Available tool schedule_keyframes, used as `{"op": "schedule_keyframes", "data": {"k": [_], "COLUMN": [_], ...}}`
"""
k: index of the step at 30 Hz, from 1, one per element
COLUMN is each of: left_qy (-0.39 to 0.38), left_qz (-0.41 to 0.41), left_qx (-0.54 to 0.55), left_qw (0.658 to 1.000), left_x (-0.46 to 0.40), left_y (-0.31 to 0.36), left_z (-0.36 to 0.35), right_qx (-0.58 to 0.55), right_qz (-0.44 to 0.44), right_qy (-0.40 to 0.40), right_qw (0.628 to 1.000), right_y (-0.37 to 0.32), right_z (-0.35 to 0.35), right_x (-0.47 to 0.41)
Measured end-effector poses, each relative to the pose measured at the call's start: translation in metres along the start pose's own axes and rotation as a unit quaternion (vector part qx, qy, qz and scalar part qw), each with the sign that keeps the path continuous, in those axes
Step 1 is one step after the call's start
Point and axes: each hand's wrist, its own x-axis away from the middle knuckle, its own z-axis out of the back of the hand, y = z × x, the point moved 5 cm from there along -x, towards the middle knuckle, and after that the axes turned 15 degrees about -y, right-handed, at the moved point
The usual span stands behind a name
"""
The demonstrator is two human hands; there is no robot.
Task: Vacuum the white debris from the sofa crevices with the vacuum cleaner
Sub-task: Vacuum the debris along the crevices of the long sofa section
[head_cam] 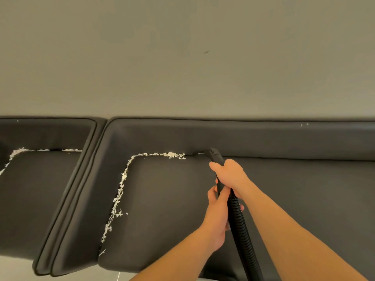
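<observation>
On the dark sofa (162,199), two seat sections visible, each with one line of white debris (121,191) in its crevice. One black vacuum nozzle (213,154) sits in the back crevice, just right of the debris clump. Right hand (231,173) clenched round the nozzle tube; left hand (217,218) grasps the one ribbed hose (241,230) below it. Plain wall (182,57) behind.
</observation>
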Motion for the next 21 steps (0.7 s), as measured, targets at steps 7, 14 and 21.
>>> {"op": "schedule_keyframes", "data": {"k": [7, 14, 21], "left_qy": [-0.088, -0.121, -0.144], "left_qz": [0.028, 0.068, 0.101], "left_qx": [-0.06, -0.143, -0.192], "left_qw": [0.994, 0.98, 0.965], "left_x": [0.065, 0.15, 0.182], "left_y": [0.031, 0.066, 0.104], "left_z": [0.098, 0.196, 0.219], "right_qx": [-0.016, -0.064, -0.119], "right_qz": [-0.011, -0.023, -0.023], "right_qy": [0.073, 0.089, 0.057], "right_qw": [0.997, 0.994, 0.991], "right_y": [-0.036, -0.079, -0.111], "right_z": [-0.101, -0.218, -0.244], "right_x": [0.004, 0.015, 0.023]}}
